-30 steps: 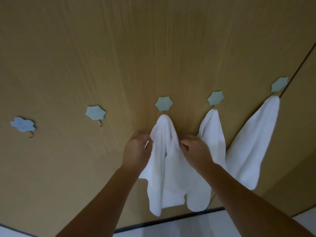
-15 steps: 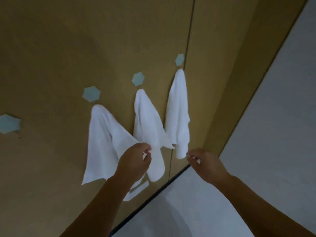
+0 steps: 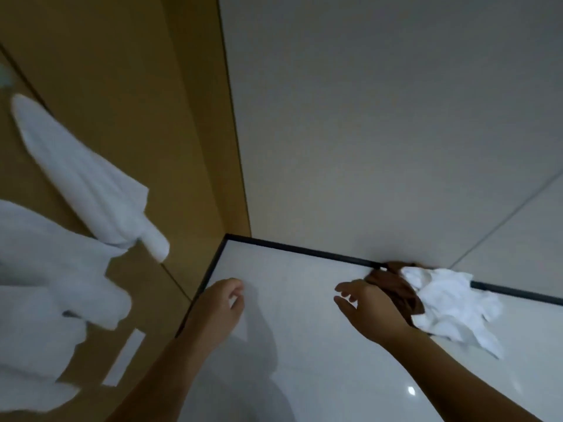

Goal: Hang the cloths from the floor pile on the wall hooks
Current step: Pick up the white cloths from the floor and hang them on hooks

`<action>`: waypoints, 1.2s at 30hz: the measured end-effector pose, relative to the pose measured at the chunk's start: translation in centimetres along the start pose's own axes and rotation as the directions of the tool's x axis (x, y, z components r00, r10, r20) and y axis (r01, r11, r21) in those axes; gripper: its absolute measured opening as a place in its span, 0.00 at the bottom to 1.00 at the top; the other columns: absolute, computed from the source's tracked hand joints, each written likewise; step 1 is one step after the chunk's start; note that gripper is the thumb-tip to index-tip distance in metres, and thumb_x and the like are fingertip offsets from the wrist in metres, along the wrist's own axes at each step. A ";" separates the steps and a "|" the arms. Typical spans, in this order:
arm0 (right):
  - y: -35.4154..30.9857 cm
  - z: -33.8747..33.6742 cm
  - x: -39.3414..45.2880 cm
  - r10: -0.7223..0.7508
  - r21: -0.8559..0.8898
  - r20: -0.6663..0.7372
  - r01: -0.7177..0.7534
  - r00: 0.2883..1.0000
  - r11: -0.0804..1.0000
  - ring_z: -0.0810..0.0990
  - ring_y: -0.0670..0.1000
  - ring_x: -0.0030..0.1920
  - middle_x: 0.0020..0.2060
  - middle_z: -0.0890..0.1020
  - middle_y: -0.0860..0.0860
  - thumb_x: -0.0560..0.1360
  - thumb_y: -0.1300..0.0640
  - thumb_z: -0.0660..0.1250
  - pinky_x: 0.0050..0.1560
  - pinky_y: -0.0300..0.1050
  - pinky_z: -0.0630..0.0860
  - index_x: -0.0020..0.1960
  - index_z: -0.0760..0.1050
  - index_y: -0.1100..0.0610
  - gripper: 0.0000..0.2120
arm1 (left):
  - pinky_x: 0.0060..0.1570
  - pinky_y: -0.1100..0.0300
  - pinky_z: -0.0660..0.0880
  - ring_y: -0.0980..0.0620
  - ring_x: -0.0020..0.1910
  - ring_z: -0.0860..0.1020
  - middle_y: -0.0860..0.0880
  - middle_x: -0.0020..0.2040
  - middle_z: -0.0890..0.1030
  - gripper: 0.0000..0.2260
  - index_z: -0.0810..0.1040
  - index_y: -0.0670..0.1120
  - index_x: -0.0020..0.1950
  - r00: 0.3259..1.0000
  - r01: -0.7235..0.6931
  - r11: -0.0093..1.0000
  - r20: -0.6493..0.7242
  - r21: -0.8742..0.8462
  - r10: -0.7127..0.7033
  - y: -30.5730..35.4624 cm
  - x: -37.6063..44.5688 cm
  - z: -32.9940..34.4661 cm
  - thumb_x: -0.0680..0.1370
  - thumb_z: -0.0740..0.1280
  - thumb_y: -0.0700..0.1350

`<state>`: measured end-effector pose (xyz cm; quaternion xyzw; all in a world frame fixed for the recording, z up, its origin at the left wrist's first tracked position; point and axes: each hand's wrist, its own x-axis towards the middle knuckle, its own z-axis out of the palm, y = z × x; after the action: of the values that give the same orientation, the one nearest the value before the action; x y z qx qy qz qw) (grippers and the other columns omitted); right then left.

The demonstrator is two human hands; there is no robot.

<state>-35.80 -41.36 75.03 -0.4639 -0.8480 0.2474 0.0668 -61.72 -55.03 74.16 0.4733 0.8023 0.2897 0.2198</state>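
my right hand point(image 3: 370, 309), fingers spread and holding nothing, reaches for the crumpled white cloth pile point(image 3: 451, 309) just beyond it, a brown cloth point(image 3: 396, 287) between them. my left hand point(image 3: 221, 309) hangs loosely curled, having let go of the hung white cloth point(image 3: 45, 269) half a second ago. soft terry lies on a glossy floor point(image 3: 304, 360).

Wood-panelled wall point(image 3: 122, 86) meets grey wall point(image 3: 365, 117) above glossy floor point(image 3: 304, 345).

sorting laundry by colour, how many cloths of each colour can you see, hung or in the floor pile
white cloths hung on the wooden wall: 2
white cloth in the floor pile: 1
brown cloth in the floor pile: 1
total: 4
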 end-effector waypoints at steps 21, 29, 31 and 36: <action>15.8 0.1 -21.5 0.784 0.192 -0.120 -0.761 0.609 0.620 0.77 0.47 0.58 0.61 0.76 0.47 0.77 0.46 0.62 0.56 0.39 0.73 0.66 0.72 0.51 0.19 | 0.54 0.66 0.69 0.58 0.55 0.72 0.53 0.59 0.75 0.14 0.74 0.48 0.64 0.740 -0.413 0.911 0.589 0.019 0.323 13.5 4.0 19.4 0.79 0.63 0.45; 15.1 1.1 -19.3 0.866 0.308 -0.136 -0.810 0.482 0.499 0.76 0.48 0.59 0.62 0.76 0.49 0.77 0.46 0.62 0.59 0.42 0.73 0.66 0.72 0.51 0.19 | 0.52 0.66 0.68 0.58 0.54 0.72 0.53 0.58 0.75 0.13 0.74 0.48 0.64 0.638 -0.489 0.872 0.669 -0.031 0.381 15.4 8.1 21.7 0.79 0.63 0.45; 15.6 0.8 -18.6 0.863 0.302 -0.127 -0.810 0.489 0.503 0.76 0.47 0.59 0.62 0.76 0.48 0.78 0.46 0.62 0.58 0.40 0.72 0.67 0.72 0.51 0.19 | 0.52 0.67 0.67 0.58 0.54 0.72 0.53 0.58 0.76 0.13 0.74 0.49 0.64 0.628 -0.489 0.872 0.678 -0.039 0.382 16.2 8.8 22.7 0.79 0.63 0.44; 19.9 -1.1 -16.5 0.834 0.280 -0.100 -0.789 0.543 0.547 0.75 0.47 0.59 0.63 0.75 0.47 0.78 0.46 0.61 0.57 0.38 0.71 0.67 0.71 0.50 0.19 | 0.53 0.67 0.69 0.58 0.56 0.73 0.55 0.57 0.75 0.13 0.74 0.49 0.64 0.630 -0.454 0.890 0.689 -0.046 0.357 19.3 9.5 26.1 0.79 0.63 0.44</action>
<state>-11.16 -45.63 68.32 -0.8198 -0.4916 0.2811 0.0847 -37.52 -32.51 67.18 0.7275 0.5545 0.0840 0.3953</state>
